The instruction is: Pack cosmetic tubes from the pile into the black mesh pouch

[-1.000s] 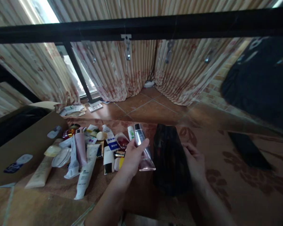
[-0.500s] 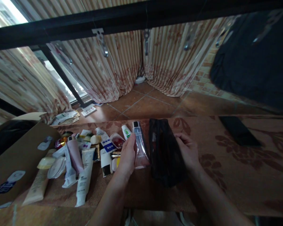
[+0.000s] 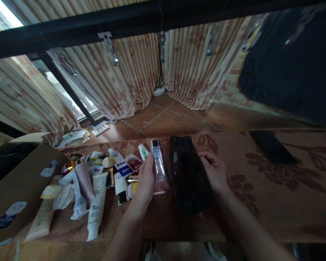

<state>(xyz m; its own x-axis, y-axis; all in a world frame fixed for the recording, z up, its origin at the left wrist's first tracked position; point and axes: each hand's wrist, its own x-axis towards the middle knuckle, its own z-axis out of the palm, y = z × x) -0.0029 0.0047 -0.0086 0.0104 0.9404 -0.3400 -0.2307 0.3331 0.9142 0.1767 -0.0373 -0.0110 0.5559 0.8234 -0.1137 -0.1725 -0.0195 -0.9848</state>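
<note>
From left to right, a loose heap of pale plastic tubes, jars and packets lies spread, presumably for easy reach, beside the left hand, which touches a glossy silver-and-pink tapered tube, its grip untellable with the fingers hidden. Just beyond, a black, boxy, see-through mesh bag appears to rest on reddish-brown patterned cloth, its side pinched by the right hand, probably for steadiness; the tube shines, dark-capped and flat-ended, cap uppermost

Bare forearms stretched forward, left hand pointing ahead, right hand with fingers curled inward
</note>
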